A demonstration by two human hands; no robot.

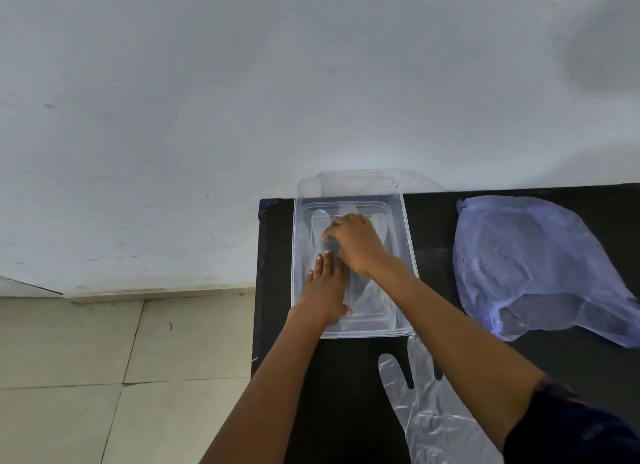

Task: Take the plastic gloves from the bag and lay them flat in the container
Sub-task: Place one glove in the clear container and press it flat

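Observation:
A clear plastic container (408, 242) stands on the black table (433, 228). Inside it lies a see-through plastic glove (370, 295), spread along the bottom. My left hand (323, 290) rests flat on the glove near the container's front, fingers stretched forward. My right hand (356, 243) is deeper in the container, fingers bent down onto the glove's finger end. A second clear glove (426, 411) lies flat on the table in front of the container, partly under my right forearm. The bluish plastic bag (533, 266) lies crumpled to the right.
The container's clear lid (360, 179) leans behind it against the white wall (242, 100). The table's left edge runs just beside the container, with a tiled floor (86, 377) below.

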